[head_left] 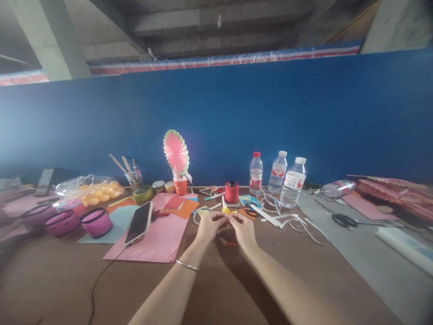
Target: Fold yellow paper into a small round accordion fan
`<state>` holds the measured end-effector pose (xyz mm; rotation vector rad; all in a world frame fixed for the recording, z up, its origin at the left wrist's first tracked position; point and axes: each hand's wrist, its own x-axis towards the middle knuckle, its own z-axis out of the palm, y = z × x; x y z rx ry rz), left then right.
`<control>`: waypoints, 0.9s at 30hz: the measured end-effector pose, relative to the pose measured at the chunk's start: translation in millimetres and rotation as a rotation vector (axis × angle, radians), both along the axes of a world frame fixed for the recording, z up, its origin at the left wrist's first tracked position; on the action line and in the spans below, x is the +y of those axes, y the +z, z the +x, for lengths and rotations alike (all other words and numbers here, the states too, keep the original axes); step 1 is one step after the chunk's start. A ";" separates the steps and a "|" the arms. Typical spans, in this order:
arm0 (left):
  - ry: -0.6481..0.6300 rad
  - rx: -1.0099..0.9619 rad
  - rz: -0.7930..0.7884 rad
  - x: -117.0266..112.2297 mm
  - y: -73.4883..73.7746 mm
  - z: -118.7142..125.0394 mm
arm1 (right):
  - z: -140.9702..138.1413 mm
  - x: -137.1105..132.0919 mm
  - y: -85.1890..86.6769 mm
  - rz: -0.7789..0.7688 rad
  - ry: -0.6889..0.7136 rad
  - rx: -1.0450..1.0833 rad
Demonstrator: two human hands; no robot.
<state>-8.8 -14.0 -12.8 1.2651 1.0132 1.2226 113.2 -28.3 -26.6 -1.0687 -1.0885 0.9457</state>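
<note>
My left hand (208, 227) and my right hand (242, 230) meet over the brown table (216, 289), fingertips pinched together. Something small is between them, too small to make out. A thin bracelet (187, 265) sits on my left wrist. Just beyond the fingers lie yellow and orange paper scraps (237, 211) and a red spool of thread (232, 192).
A phone (138, 222) on a cable lies on pink paper (158, 237) at left. Purple paper baskets (96, 222) stand further left. A pink paper fan in an orange cup (180, 184), three water bottles (277, 176), white paper strips (291, 221) and black scissors (343, 220) are behind and right.
</note>
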 end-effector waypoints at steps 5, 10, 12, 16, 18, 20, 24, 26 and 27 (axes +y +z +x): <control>0.022 0.017 0.008 -0.7 2.0 0.6 | 0.5 -1.8 1.8 0.012 -0.003 -0.042; 0.025 0.026 0.014 -3.0 5.5 1.5 | 0.1 -2.4 2.6 0.006 -0.013 -0.064; 0.021 0.029 0.016 -4.2 7.0 1.7 | 0.0 -2.8 2.9 0.005 -0.016 -0.070; 0.012 0.040 0.021 -6.5 10.2 1.8 | 0.6 -3.8 4.7 0.007 -0.024 -0.082; 0.006 0.047 0.023 -7.3 11.6 1.6 | 1.2 -4.3 5.7 0.009 -0.024 -0.088; 0.001 0.054 0.026 -7.6 12.4 1.4 | 1.6 -4.7 6.8 0.008 -0.023 -0.098; 0.001 0.059 0.033 -6.9 11.2 1.1 | 1.6 -6.2 9.9 0.005 -0.032 -0.110; 0.006 0.056 0.033 -6.4 10.1 1.3 | 1.4 -7.5 12.0 0.007 -0.042 -0.104; 0.008 0.054 0.033 -6.3 9.8 1.4 | 1.3 -8.2 13.1 0.008 -0.050 -0.102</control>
